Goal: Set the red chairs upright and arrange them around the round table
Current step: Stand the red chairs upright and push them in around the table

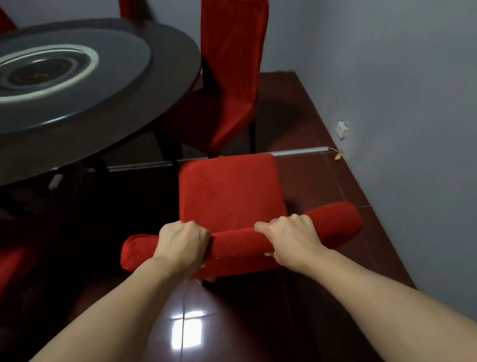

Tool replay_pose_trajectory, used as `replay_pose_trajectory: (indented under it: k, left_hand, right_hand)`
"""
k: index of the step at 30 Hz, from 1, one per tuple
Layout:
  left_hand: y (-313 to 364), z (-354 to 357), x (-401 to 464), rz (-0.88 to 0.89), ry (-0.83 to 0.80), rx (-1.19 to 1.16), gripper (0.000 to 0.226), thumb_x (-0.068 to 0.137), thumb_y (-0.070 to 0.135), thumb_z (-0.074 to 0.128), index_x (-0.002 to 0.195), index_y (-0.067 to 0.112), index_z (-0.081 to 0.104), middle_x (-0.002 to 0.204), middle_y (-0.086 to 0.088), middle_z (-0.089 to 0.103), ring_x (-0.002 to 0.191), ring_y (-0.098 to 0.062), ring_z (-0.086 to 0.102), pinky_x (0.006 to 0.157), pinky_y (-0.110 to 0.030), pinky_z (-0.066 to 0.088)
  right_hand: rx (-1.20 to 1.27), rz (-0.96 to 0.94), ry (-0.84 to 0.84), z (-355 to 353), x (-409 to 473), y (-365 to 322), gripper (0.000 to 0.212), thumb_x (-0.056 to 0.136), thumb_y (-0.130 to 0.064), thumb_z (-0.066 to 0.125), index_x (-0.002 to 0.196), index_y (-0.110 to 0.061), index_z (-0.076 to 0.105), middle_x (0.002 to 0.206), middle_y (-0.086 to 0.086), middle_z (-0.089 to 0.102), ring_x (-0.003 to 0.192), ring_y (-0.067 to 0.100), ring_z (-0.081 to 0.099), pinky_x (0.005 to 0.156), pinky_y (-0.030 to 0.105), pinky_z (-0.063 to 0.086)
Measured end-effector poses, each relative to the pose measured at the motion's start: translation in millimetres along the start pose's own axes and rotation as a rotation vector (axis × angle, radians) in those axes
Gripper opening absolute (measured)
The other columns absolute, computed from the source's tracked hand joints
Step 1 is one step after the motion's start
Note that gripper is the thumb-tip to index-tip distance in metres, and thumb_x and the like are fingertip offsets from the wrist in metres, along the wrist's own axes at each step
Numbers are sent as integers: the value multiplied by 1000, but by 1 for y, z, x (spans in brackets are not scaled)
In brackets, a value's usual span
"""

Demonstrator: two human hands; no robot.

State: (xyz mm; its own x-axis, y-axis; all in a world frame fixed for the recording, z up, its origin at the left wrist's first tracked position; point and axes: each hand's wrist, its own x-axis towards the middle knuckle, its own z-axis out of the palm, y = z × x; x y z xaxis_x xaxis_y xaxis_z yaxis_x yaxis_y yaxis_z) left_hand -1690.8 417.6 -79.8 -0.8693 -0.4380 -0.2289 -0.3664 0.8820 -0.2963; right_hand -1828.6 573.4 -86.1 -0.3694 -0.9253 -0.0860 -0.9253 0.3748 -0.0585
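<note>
red chair [228,193] upright, velvety cover; hands gripping backrest top.

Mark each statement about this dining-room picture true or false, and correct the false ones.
1. Both hands grip the top of the backrest of the near red chair. True: the left hand and the right hand curl over it.
2. The near red chair lies on its side. False: it stands upright, seat facing up.
3. The round table is white. False: it is dark, with a round turntable on top.
4. A second red chair stands upright by the table's right edge. True.
5. The floor is carpeted in grey. False: it is glossy dark red tile.
</note>
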Motion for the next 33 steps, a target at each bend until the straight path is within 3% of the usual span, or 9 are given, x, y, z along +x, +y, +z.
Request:
replay_pose_trajectory:
  k: [16, 22, 25, 33]
  left_hand:
    - [50, -12, -30, -114, -54, -54, 36, 78, 40, 67, 110, 24, 59, 112, 1, 62, 103, -22, 63, 76, -31, 46]
    - [101, -30, -35, -230, -82, -93, 39, 78, 38, 66, 113, 24, 54, 111, 3, 61, 101, -22, 63, 76, -32, 46]
    - [133, -42, -36, -333, -136, -118, 40, 78, 38, 67, 114, 24, 54, 112, 3, 60, 102, -22, 62, 77, -31, 46]
    - [223, -72, -26, -542, -201, -209, 39, 79, 38, 68, 113, 25, 54, 112, 4, 60, 102, -21, 62, 78, -32, 48]
  right_hand:
    - [35, -170, 57, 9, -33, 33, 31, 87, -27, 64, 115, -24, 53, 96, -1, 65, 90, 24, 64, 70, 36, 47]
    - [32, -354, 111, 10, -43, 81, 30, 82, -19, 66, 109, -22, 56, 87, 0, 66, 81, 25, 65, 60, 31, 34]
    - [21, -467, 120, 11, -44, 108, 28, 79, -19, 70, 103, -22, 57, 80, -1, 65, 74, 24, 66, 56, 30, 35]
    - [29, -710, 83, 0, -46, 184, 32, 81, -27, 70, 108, -20, 56, 89, 1, 66, 82, 25, 64, 61, 31, 32]
